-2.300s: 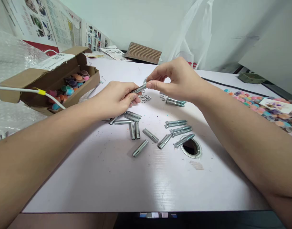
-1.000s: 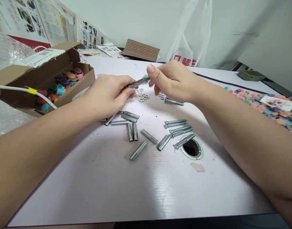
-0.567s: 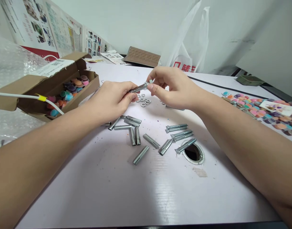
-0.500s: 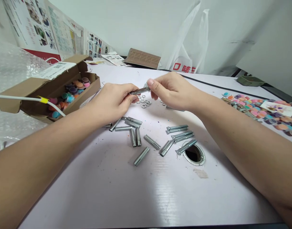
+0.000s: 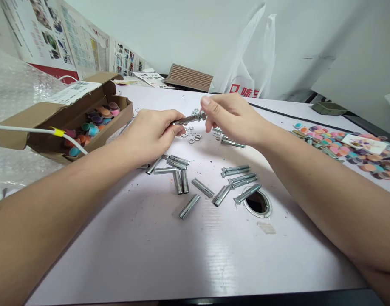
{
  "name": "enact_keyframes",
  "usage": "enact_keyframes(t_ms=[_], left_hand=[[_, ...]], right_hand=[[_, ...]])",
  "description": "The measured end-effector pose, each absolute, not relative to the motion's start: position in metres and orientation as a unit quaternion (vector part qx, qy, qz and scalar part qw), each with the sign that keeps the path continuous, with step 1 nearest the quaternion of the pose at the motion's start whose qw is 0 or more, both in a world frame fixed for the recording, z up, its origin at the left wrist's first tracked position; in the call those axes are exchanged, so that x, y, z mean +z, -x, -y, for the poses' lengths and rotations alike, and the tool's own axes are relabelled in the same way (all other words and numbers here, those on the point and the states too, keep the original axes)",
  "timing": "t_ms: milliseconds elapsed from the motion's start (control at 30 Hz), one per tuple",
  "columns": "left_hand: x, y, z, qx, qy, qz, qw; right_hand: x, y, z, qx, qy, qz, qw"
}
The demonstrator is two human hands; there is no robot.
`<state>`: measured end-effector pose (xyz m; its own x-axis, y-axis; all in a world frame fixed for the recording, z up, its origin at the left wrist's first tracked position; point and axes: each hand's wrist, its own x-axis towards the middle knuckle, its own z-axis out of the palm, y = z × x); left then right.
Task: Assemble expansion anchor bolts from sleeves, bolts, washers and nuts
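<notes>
Left hand [image 5: 150,134] was closed on the sleeve end of an anchor bolt [image 5: 187,119], holding it raised above the far middle of the surface [image 5: 169,250], threaded end toward the right. Right hand [image 5: 233,117] pinched the nut [image 5: 202,114] on that threaded end between thumb and forefinger; the remaining fingers were loosely spread. The hands were close together, joined only through the bolt.

Directly under the bolt, a small scatter of washers [image 5: 191,135] lay on the surface, with a few more [image 5: 218,136] just beside the right hand. A loose bolt [image 5: 233,143] lay under the right wrist.

Nearer the middle of the surface: a cluster of metal sleeves [image 5: 177,170], 1 more sleeve [image 5: 189,206] lying alone closer to the near edge, and a group of bolts [image 5: 241,176] to the right of them. 1 bolt [image 5: 247,194] touched the rim of a round cable hole [image 5: 258,203].

Toward the left edge sat an open cardboard box [image 5: 55,114] of coloured caps, with a white cable [image 5: 32,129] crossing in front of it. Coloured discs [image 5: 348,148] covered the right edge. A white plastic bag [image 5: 252,63] stood at the far edge.
</notes>
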<state>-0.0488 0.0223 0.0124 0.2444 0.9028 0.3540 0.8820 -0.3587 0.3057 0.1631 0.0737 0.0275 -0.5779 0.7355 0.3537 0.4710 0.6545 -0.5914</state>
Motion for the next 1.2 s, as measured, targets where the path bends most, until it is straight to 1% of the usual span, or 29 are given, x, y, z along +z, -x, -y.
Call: enact_keyframes(t_ms=[100,200,267,400,533,667,767,833,933,1000,1067,1100,1200], left_hand=[[0.012,0.048,-0.021,0.235,-0.792,-0.563,0.028],[0.012,0.047,-0.019,0.23,-0.797,-0.557,0.035],[0.013,0.046,-0.019,0.232,-0.795,-0.559,0.023],[0.014,0.046,-0.019,0.232,-0.791,-0.566,0.018],[0.013,0.047,-0.019,0.225,-0.8,-0.555,0.033],[0.012,0.046,-0.018,0.225,-0.803,-0.551,0.023],[0.013,0.045,-0.018,0.233,-0.791,-0.565,0.019],[0.013,0.045,-0.018,0.233,-0.787,-0.571,0.024],[0.012,0.045,-0.019,0.232,-0.79,-0.568,0.023],[0.011,0.045,-0.019,0.233,-0.793,-0.563,0.023],[0.011,0.044,-0.019,0.235,-0.794,-0.56,0.031],[0.012,0.044,-0.019,0.239,-0.793,-0.56,0.032],[0.014,0.043,-0.017,0.243,-0.793,-0.557,0.036]], right_hand=[[0.027,-0.162,-0.075,0.2,0.344,0.87,0.291],[0.025,-0.163,-0.077,0.225,0.368,0.862,0.265],[0.024,-0.164,-0.078,0.241,0.373,0.852,0.277],[0.029,-0.163,-0.076,0.2,0.355,0.857,0.314],[0.031,-0.159,-0.072,0.174,0.366,0.867,0.289],[0.028,-0.16,-0.074,0.23,0.407,0.845,0.259],[0.03,-0.162,-0.075,0.267,0.414,0.822,0.284],[0.034,-0.163,-0.075,0.246,0.399,0.83,0.302],[0.035,-0.161,-0.072,0.194,0.376,0.858,0.291],[0.033,-0.159,-0.07,0.189,0.396,0.855,0.277],[0.036,-0.158,-0.068,0.208,0.432,0.835,0.27],[0.041,-0.16,-0.069,0.214,0.45,0.823,0.274],[0.07,-0.176,-0.072,0.202,0.47,0.783,0.355]])
